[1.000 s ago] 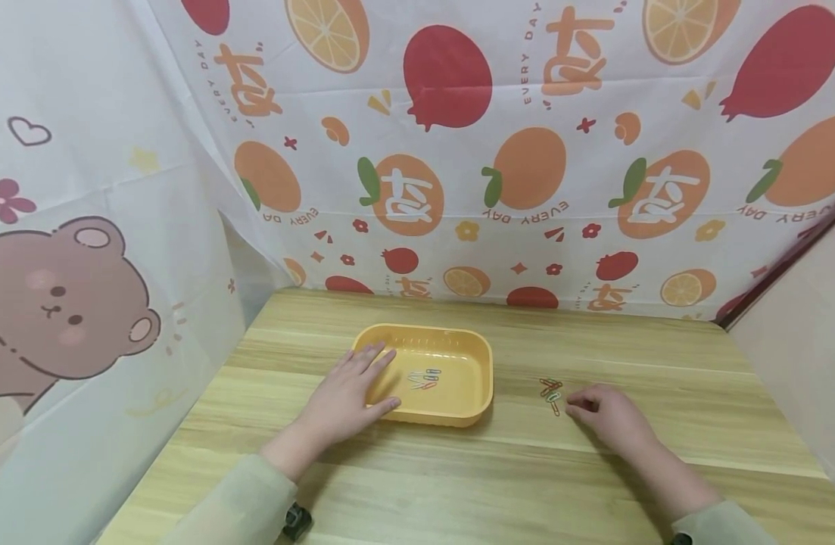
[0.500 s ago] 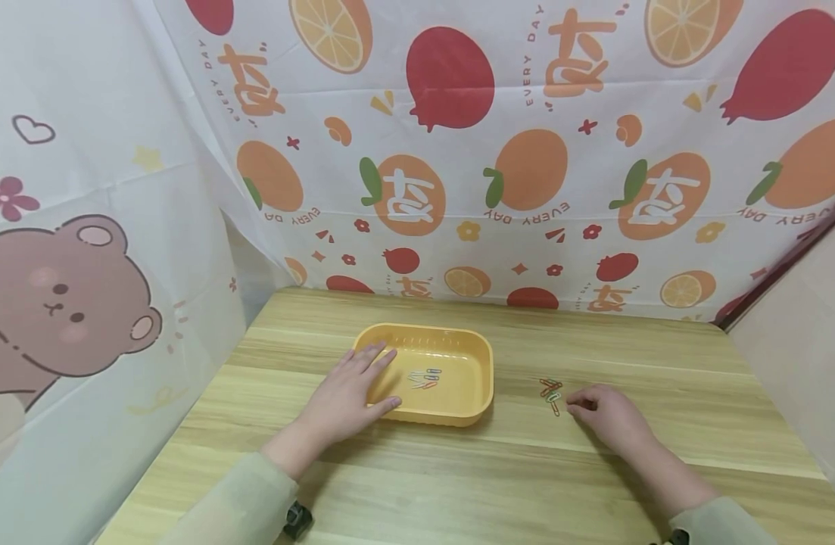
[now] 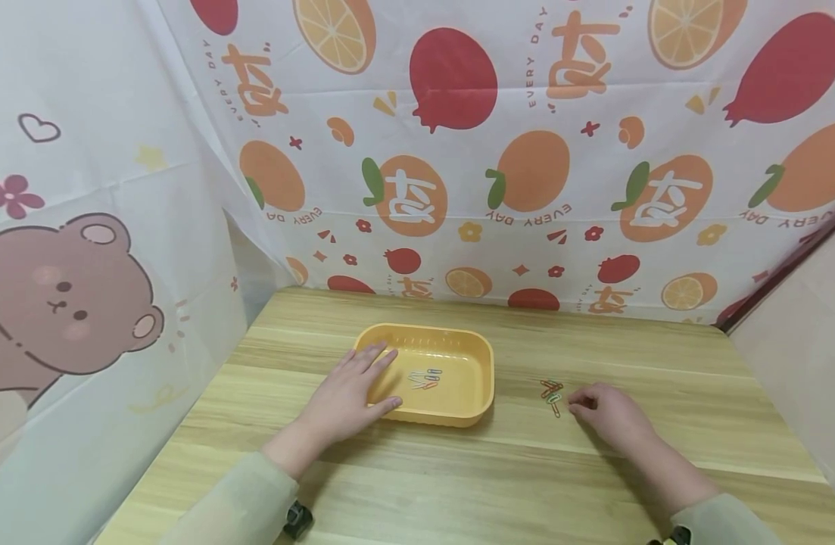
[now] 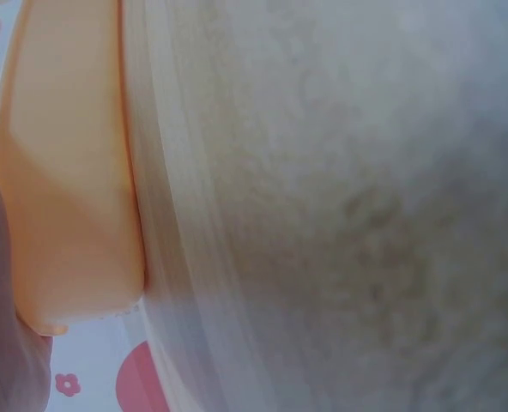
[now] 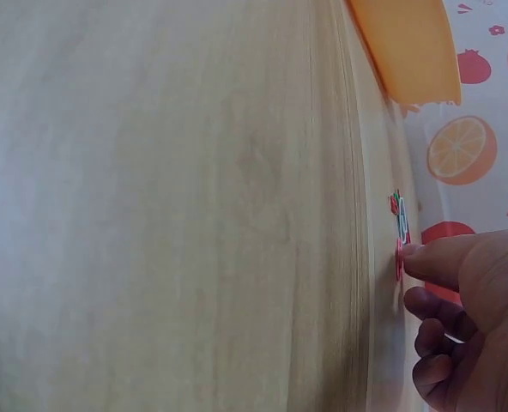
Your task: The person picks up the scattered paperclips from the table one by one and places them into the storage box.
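Note:
My left hand (image 3: 342, 393) lies over the left side of a yellow plastic tray (image 3: 481, 378), fingers spread over the rim. Inside the tray are several paper clips (image 3: 427, 378), whitish, blue and red. To the right, on the tabletop, is a small pile of red and green paper clips (image 3: 551, 393). Just right of this pile rests my right hand (image 3: 611, 416), its fingers loosely curled and the thumb near the index finger. No held thing shows between them. The right wrist view has the thumb (image 5: 438, 257) close to the clips (image 5: 400, 223); whether it touches them is unclear.
The wood-grain table (image 3: 417, 484) runs back to a fruit-print cloth (image 3: 458, 166). Another cloth with a bear print (image 3: 63, 295) hangs at the left, and a pale panel (image 3: 805, 333) stands at the right. The tray's outer wall (image 4: 74, 189) fills the left wrist view's left side.
Both hands, the tray and the clips stay in place. Only the head view has shifted very slightly.

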